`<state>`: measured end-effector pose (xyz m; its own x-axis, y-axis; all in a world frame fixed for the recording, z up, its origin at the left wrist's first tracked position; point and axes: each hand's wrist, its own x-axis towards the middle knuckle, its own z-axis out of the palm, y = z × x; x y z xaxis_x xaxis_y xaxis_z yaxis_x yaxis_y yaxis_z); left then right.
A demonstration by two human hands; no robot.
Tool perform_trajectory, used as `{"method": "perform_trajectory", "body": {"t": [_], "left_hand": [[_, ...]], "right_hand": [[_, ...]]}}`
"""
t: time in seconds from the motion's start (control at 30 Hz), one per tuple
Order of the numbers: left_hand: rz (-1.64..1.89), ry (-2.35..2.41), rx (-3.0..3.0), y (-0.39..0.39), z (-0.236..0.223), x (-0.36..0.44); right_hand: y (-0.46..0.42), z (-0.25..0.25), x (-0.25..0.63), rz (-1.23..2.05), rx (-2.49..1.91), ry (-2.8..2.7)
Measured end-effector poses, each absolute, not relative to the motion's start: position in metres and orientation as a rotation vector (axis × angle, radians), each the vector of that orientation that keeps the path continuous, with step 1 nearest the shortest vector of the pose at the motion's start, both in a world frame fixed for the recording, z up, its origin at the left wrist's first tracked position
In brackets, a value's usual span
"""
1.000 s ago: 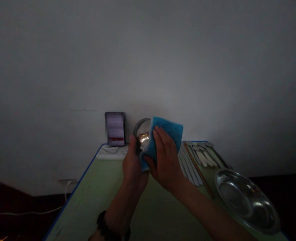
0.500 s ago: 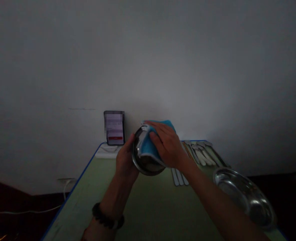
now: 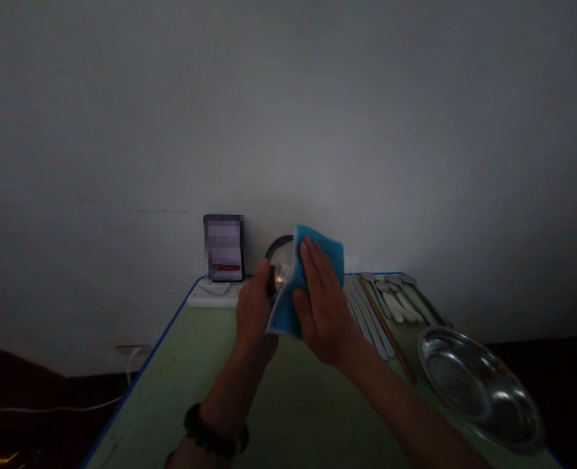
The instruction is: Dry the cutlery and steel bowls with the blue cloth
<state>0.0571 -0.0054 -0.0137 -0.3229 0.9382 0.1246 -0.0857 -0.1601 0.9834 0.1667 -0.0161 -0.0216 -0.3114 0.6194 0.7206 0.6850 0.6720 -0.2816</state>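
Note:
Raised over the near middle of the table, a shiny metal bowl (image 3: 282,273) is tilted on its side, partly hidden behind a blue cloth (image 3: 288,311) with a pale edge. My left hand (image 3: 255,306) is closed round the bowl's left side, thumb up near the rim. Pressed flat against the cloth, my right hand (image 3: 323,306) holds it to the bowl with the fingers pointing up and away. Most of the bowl's right side is out of sight under the cloth.
Several metal knives (image 3: 374,332) and brown chopsticks (image 3: 389,332) lie right of my hands, with several spoons and forks (image 3: 398,306) beyond. A large metal basin (image 3: 478,384) sits at the right edge. A phone (image 3: 225,247) leans on the wall above a white power strip (image 3: 215,296).
The bowl has turned more edge-on in my left hand. My right hand and the cloth have swung upright, and the cloth now covers more of the bowl.

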Motion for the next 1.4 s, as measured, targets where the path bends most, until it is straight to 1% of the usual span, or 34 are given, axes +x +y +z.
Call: {"method": "perform_trajectory", "body": {"t": [0.13, 0.23, 0.37, 0.47, 0.6, 0.73, 0.83, 0.93, 1.1, 1.27, 1.33, 1.4], "left_hand": [[1.631, 1.240, 1.112, -0.012, -0.013, 0.055], [1.555, 1.133, 1.032, -0.013, -0.002, 0.049], [1.494, 1.021, 0.855, -0.010, 0.011, 0.042], [1.549, 1.096, 0.874, -0.011, 0.009, 0.040], [1.538, 1.200, 1.033, -0.016, 0.002, 0.038], [1.389, 1.213, 1.114, -0.018, 0.003, 0.037], [1.466, 1.247, 1.045, -0.014, 0.007, 0.037], [1.511, 1.231, 1.012, -0.011, 0.006, 0.035], [1.410, 1.056, 0.968, -0.008, -0.002, 0.034], [1.475, 0.960, 0.576, 0.000, 0.003, 0.033], [1.468, 0.843, 0.484, 0.004, 0.006, 0.031], [1.472, 0.753, 0.434, 0.006, 0.008, 0.031]], "right_hand": [[-0.002, 0.001, 0.171, -0.003, -0.951, -2.113], [0.006, 0.008, 0.177, 0.158, -0.891, -2.033], [0.012, -0.002, 0.181, 0.381, -1.132, -1.670], [0.010, -0.015, 0.179, 0.426, -1.206, -1.553], [0.000, -0.020, 0.173, 0.410, -1.071, -1.542], [-0.013, -0.013, 0.164, 0.248, -0.986, -1.641], [-0.024, -0.009, 0.155, 0.080, -0.926, -1.819], [-0.026, -0.010, 0.152, 0.008, -0.864, -1.931], [-0.006, -0.011, 0.168, 0.154, -0.915, -1.807], [0.009, -0.017, 0.184, 0.331, -0.974, -1.643], [0.006, -0.026, 0.185, 0.340, -0.991, -1.635], [-0.001, -0.038, 0.182, 0.267, -0.974, -1.665]]}}
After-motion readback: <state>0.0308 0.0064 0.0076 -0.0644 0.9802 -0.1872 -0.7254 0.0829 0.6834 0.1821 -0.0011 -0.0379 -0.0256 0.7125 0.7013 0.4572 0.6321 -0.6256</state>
